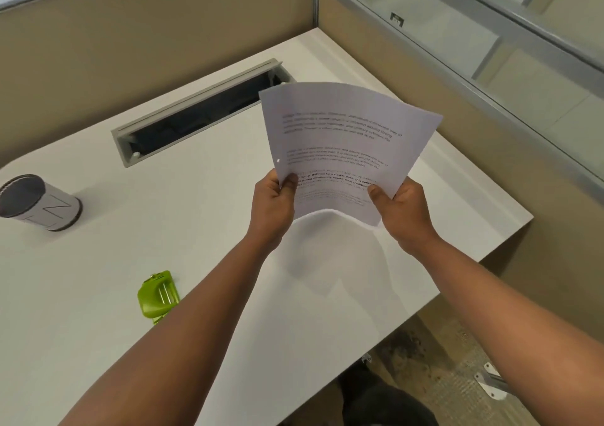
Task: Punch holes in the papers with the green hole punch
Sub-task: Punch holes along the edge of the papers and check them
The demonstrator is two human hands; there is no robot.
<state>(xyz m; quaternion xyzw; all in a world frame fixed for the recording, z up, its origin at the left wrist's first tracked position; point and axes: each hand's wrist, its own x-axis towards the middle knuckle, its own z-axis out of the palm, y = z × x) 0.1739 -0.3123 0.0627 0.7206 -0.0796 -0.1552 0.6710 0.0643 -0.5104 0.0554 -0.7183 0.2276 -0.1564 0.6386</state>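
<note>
Papers (343,138): white, black printed text. Hole punch (159,296): lime green. Desk (98,262): white. Cup (39,201): grey, dark rim, line pattern.

Bright, even light from overhead falls on the white tabletop (98,295), where the papers (343,138) cast a soft shadow. Their printed text is blurred. Wide-angle distortion bends straight edges near the frame's borders.
</note>
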